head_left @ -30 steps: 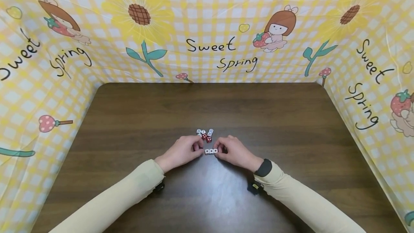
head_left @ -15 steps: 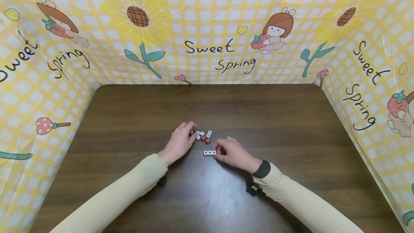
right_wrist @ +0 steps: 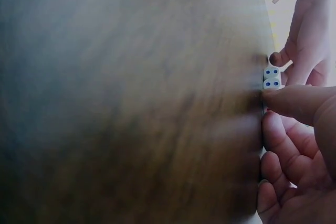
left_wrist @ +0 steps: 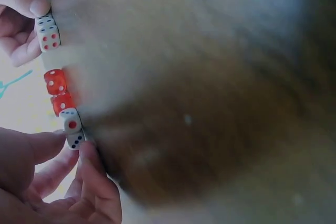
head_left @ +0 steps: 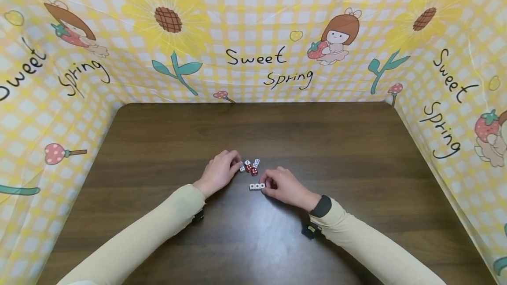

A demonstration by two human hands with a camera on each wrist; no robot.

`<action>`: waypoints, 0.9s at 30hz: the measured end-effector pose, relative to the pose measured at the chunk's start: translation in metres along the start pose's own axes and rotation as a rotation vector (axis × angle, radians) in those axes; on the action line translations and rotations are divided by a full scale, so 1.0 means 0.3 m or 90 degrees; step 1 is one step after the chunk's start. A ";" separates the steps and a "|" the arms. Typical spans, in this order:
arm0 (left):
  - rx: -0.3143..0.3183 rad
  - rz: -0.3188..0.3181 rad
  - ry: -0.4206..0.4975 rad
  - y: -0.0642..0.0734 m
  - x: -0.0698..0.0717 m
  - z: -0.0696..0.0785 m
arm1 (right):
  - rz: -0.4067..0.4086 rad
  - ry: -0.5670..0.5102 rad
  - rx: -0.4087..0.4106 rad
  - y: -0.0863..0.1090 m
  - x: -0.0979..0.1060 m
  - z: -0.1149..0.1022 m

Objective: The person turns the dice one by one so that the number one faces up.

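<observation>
In the head view my left hand (head_left: 219, 171) is at the left of a loose cluster of dice. Its thumb and a finger pinch a white die (left_wrist: 75, 141), seen in the left wrist view. Close by lie two red dice (head_left: 254, 171) and several white dice (head_left: 256, 163). Nearer to me, a straight row of three white dice (head_left: 257, 186) shows large single pips on top. My right hand (head_left: 291, 188) pinches the right end of this row between thumb and finger. In the right wrist view its thumb covers the end die, and two dice (right_wrist: 272, 77) show beyond it.
A dark brown wooden table (head_left: 253, 131) bears everything. Yellow-checked cloth (head_left: 257, 25) with flowers and lettering stands along its back and sides. A small black device (head_left: 310, 230) is strapped at the right wrist.
My left hand has left the row's left end, gone forward and left to the cluster, and taken hold of a white die there. The right hand has stayed at the row.
</observation>
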State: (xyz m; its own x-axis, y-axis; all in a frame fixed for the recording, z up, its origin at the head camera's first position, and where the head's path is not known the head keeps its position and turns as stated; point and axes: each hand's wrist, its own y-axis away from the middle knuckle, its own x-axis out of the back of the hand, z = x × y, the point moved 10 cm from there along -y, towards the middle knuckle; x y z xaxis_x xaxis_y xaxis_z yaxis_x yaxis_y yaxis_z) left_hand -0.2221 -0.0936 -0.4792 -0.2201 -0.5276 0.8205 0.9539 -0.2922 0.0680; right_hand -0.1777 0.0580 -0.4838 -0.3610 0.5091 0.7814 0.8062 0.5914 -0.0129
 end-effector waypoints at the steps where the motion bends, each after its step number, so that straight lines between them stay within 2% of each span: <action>1: 0.000 0.000 -0.002 0.000 0.002 -0.002 | 0.001 0.002 0.001 0.001 0.001 0.000; 11: 0.003 -0.017 -0.007 0.014 0.009 -0.019 | 0.003 -0.001 0.005 0.003 -0.002 -0.002; 14: -0.009 -0.021 -0.009 0.022 0.012 -0.015 | 0.005 -0.001 0.008 0.004 0.001 -0.005; 24: -0.047 -0.006 0.023 0.039 0.022 -0.019 | 0.010 0.002 0.018 0.004 0.006 -0.011; 27: -0.034 0.004 0.029 0.037 0.025 -0.025 | 0.014 0.002 0.021 0.003 0.006 -0.008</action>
State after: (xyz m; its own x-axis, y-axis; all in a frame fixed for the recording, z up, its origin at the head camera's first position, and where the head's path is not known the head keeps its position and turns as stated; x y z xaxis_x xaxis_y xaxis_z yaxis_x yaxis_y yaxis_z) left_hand -0.2148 -0.1069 -0.4765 -0.2240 -0.5651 0.7940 0.9434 -0.3301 0.0313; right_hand -0.1765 0.0579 -0.4809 -0.3424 0.5198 0.7826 0.7975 0.6013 -0.0504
